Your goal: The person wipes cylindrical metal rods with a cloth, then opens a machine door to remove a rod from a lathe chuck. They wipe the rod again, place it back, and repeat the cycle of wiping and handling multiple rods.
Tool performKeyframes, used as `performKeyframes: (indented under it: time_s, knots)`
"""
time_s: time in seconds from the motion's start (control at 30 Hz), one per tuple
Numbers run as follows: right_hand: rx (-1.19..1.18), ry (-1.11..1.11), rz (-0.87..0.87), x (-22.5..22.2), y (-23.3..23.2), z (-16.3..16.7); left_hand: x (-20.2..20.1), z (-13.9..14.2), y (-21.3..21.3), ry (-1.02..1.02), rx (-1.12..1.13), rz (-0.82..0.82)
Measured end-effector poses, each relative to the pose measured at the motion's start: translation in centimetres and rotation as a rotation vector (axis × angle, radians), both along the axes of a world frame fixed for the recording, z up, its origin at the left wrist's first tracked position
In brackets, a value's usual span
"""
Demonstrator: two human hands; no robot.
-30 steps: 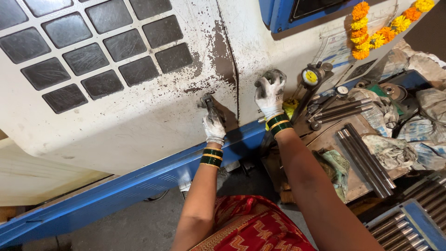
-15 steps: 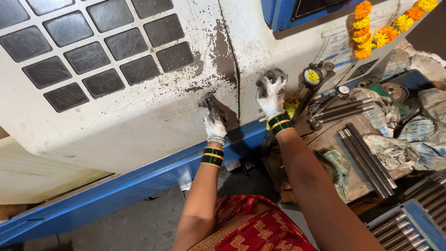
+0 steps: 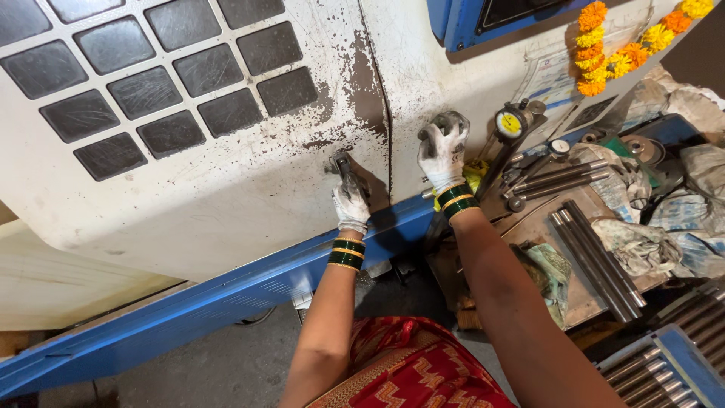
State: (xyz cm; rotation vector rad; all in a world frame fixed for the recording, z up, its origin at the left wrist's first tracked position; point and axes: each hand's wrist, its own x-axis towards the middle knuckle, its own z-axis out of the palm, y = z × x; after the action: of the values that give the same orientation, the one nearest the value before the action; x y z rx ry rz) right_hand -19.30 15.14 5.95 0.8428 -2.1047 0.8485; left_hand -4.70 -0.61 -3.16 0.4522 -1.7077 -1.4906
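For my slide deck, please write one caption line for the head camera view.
Gloved left hand grips the door handle of a white machine door; gloved right hand rests on the panel beside it.

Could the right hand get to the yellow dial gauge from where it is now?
Probably yes. The right hand rests flat on the white machine panel, and the dial gauge stands just beside it with nothing between them. The hand looks empty, while the left hand grips the door handle.

A pale paper label point(image 3: 545, 81) (possibly a chart) on the machine below a dark, blue-framed screen point(image 3: 521, 11).
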Motion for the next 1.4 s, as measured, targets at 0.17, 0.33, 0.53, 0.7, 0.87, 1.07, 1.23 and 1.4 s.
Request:
performKeyframes:
  time_s: [0.17, 0.33, 0.53, 0.7, 0.87, 1.07, 1.23, 1.4]
  knots:
    - [-0.032, 0.035, 0.013, 0.0, -0.2, 0.0, 0.1, 1.0, 0.2, 0.012, -0.003, -0.007]
    - [-0.030, 0.036, 0.022, 0.4, -0.4, 0.1, 0.3, 1.0, 0.0, 0.024, 0.043, -0.009]
    - [-0.006, 0.007, 0.001, 0.4, -0.1, 0.3, -0.1, -0.9, 0.0, -0.046, -0.108, 0.129]
    - [0.042, 0.008, -0.052, 0.6, -0.3, 0.3, -0.2, -0.9, -0.1, -0.030, -0.274, 0.275]
    - [0.043, -0.033, -0.033, 0.7, -0.3, 0.4, 0.6, 1.7, 0.2, 0.000, 0.028, -0.037]
    - [0.047, -0.010, -0.032, 1.1, -0.3, 0.8, 0.7, 1.9, 0.3, -0.077, 0.000, 0.107]
    - [0.078, -0.004, -0.057, 1.5, 0.0, 1.1, 0.0, 0.1, 0.1, -0.152, -0.188, 0.298]
    - [0.084, -0.004, -0.032, 2.0, 0.4, 2.0, 0.2, 0.5, 0.3, -0.138, -0.140, 0.254]
